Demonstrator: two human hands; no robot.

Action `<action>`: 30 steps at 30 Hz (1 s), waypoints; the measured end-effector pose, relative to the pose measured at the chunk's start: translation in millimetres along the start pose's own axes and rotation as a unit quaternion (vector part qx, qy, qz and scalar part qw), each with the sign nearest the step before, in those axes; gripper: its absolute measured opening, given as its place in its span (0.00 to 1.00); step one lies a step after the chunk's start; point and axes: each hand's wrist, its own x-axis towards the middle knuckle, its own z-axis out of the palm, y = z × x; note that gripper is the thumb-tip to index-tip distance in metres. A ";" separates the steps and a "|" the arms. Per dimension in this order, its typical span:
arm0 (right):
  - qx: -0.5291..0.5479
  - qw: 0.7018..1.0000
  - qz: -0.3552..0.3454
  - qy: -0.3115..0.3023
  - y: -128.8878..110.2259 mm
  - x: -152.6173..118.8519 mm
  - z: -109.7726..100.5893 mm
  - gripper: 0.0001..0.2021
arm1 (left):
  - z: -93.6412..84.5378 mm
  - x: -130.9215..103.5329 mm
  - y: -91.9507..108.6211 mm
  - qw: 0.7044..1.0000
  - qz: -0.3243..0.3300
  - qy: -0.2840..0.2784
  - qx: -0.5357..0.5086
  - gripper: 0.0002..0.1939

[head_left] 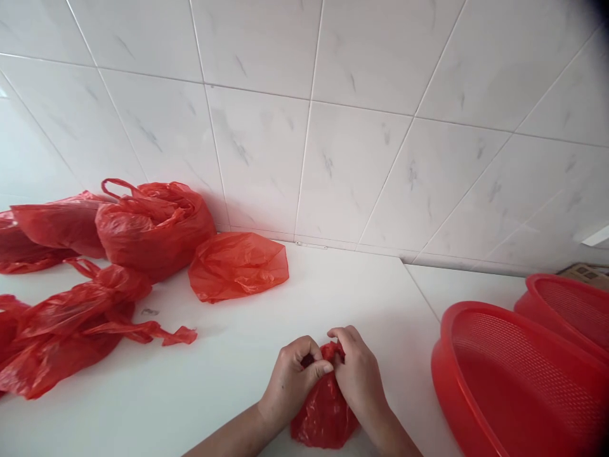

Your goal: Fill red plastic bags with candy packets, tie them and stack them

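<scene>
A small filled red plastic bag rests on the white table near its front, gathered at the top. My left hand pinches the gathered neck from the left, thumb pressed against the forefinger. On the other side my right hand has its fingers curled round the same neck, some of them hidden behind it. What the bag contains cannot be made out through the plastic.
Several stuffed red plastic bags lie at the left against the tiled wall. A flat red bag is beside them. To the right stand a red plastic basket and another red basket behind it. The white table meets a second surface there.
</scene>
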 end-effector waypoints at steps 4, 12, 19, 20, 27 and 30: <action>0.068 0.996 0.042 -0.027 -1.9 -0.6 2.8 0.18 | 0.2 0.2 0.1 0.998 0.025 -0.007 0.050 0.10; 0.359 0.918 0.041 -0.163 11.1 9.8 -19.1 0.12 | -2.5 1.2 -0.9 0.990 0.080 -0.021 0.118 0.10; 0.321 0.944 0.068 -0.035 30.5 22.4 -20.0 0.10 | -2.3 -4.2 4.3 0.968 0.166 -0.034 0.184 0.10; 0.296 0.953 0.069 -0.011 33.3 25.0 -19.0 0.10 | -1.4 -6.7 6.9 0.956 0.200 -0.044 0.211 0.11; 0.129 0.977 0.080 0.152 64.6 41.9 -25.3 0.11 | -1.8 -33.7 16.7 0.894 0.337 -0.140 0.261 0.12; 0.089 0.978 0.086 0.166 71.2 44.2 -25.1 0.11 | -8.9 -40.7 12.6 0.902 0.323 -0.147 0.246 0.12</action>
